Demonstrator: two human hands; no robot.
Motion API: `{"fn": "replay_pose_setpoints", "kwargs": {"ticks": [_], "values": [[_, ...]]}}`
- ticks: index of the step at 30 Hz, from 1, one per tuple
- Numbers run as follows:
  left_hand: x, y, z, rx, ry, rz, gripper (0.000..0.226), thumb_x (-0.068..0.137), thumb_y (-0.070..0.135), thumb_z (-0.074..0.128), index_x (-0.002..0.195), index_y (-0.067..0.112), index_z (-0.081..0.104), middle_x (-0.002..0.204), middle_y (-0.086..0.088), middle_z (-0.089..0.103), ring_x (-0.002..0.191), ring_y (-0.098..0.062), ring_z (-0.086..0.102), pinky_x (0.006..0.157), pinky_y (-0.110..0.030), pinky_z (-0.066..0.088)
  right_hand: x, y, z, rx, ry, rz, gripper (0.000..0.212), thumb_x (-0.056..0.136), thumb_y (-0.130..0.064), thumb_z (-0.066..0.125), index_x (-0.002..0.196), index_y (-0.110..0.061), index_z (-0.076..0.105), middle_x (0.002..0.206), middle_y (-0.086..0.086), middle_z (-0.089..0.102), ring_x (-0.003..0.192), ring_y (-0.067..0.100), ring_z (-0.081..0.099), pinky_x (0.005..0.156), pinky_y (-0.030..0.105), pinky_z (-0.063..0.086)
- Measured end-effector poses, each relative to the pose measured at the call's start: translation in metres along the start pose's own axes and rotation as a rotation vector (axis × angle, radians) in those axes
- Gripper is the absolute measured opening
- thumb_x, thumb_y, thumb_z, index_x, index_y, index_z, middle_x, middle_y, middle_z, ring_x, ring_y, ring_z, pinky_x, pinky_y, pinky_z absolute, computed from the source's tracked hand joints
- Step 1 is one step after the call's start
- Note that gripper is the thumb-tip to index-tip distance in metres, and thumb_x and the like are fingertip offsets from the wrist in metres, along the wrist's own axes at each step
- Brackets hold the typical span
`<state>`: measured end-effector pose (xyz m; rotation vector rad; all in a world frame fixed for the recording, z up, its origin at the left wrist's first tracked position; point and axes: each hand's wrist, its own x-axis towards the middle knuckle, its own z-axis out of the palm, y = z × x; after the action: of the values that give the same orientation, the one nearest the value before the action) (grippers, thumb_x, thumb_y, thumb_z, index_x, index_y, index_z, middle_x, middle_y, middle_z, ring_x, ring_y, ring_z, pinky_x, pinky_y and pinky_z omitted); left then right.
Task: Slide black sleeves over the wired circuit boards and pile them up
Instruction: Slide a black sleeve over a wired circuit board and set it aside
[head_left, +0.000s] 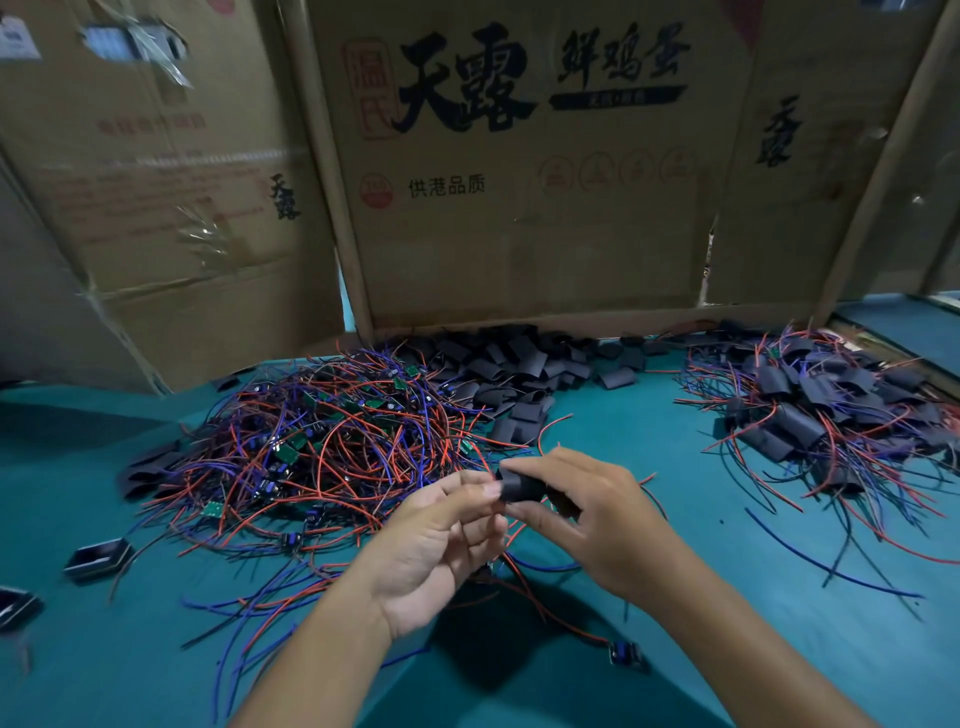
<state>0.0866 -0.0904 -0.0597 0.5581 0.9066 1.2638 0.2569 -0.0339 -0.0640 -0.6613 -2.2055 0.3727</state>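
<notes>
Teal cloth (675, 649) covers the table, and flattened cardboard boxes (519, 208) stand as a wall behind it. No box or tray holds the parts; everything lies loose on the cloth in three heaps. At the left is a big tangle of bare boards (322, 447), small green boards with red, blue and black wires, too many to count. Behind it, against the cardboard, lies a heap of empty sleeves (524, 364), short black flattened tubes, also too many to count. At the right is the pile of finished pieces (826, 410), black sleeves with wires coming out of the ends. Both hands meet in the middle, above the cloth. The right hand (597, 514) pinches one sleeve (519, 486) between thumb and fingers. The left hand (441, 535) has its fingers curled and its fingertips touch the open end of this sleeve. Red and blue wires (519, 566) hang below the hands. Two small dark blocks (98, 558) lie at the left edge.
</notes>
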Motion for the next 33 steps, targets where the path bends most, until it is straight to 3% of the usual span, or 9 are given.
{"fn": "replay_pose_setpoints", "kwargs": {"ticks": [7, 11, 14, 25, 33], "values": [[-0.004, 0.001, 0.001, 0.001, -0.024, -0.090, 0.024, 0.067, 0.010, 0.076, 0.083, 0.014, 0.058, 0.066, -0.005, 0.060, 0.047, -0.009, 0.054, 0.046, -0.021, 0.050, -0.001, -0.001, -0.002, 0.007, -0.057, -0.004, 0.036, 0.088, -0.029, 0.068, 0.119, -0.010, 0.068, 0.089, -0.015, 0.050, 0.081, -0.017, 0.043, 0.076, -0.001, 0.030], [-0.006, 0.002, -0.003, 0.194, -0.074, -0.106, 0.009, 0.072, 0.023, 0.074, 0.073, 0.015, 0.070, 0.070, -0.003, 0.060, 0.051, -0.007, 0.052, 0.052, -0.021, 0.052, -0.003, 0.000, -0.001, -0.015, -0.105, -0.002, 0.041, 0.088, -0.033, 0.068, 0.122, -0.011, 0.067, 0.091, -0.003, 0.061, 0.083, 0.003, 0.051, 0.079, 0.006, 0.035], [-0.006, 0.001, -0.008, 0.281, -0.119, -0.132, 0.017, 0.078, 0.029, 0.070, 0.068, 0.015, 0.072, 0.069, -0.001, 0.057, 0.053, -0.006, 0.046, 0.052, -0.020, 0.049, -0.003, 0.001, 0.000, -0.020, -0.123, 0.003, 0.041, 0.088, -0.032, 0.067, 0.122, -0.010, 0.067, 0.095, 0.004, 0.064, 0.087, 0.012, 0.056, 0.082, 0.013, 0.039], [-0.002, 0.000, -0.008, 0.241, -0.094, -0.151, 0.015, 0.068, 0.030, 0.078, 0.064, 0.021, 0.066, 0.064, 0.004, 0.052, 0.053, -0.008, 0.039, 0.046, -0.020, 0.036, -0.006, 0.000, 0.001, -0.080, -0.163, 0.017, 0.049, 0.092, -0.043, 0.058, 0.132, -0.014, 0.061, 0.105, 0.001, 0.062, 0.095, 0.017, 0.059, 0.086, 0.024, 0.045], [-0.001, -0.001, -0.014, 0.278, -0.149, -0.125, 0.016, 0.075, 0.028, 0.074, 0.064, 0.021, 0.066, 0.065, 0.004, 0.052, 0.052, -0.007, 0.044, 0.048, -0.020, 0.036, -0.005, -0.002, 0.000, -0.119, -0.172, 0.022, 0.051, 0.092, -0.047, 0.056, 0.133, -0.017, 0.060, 0.107, -0.001, 0.062, 0.098, 0.016, 0.059, 0.087, 0.028, 0.046]]}}
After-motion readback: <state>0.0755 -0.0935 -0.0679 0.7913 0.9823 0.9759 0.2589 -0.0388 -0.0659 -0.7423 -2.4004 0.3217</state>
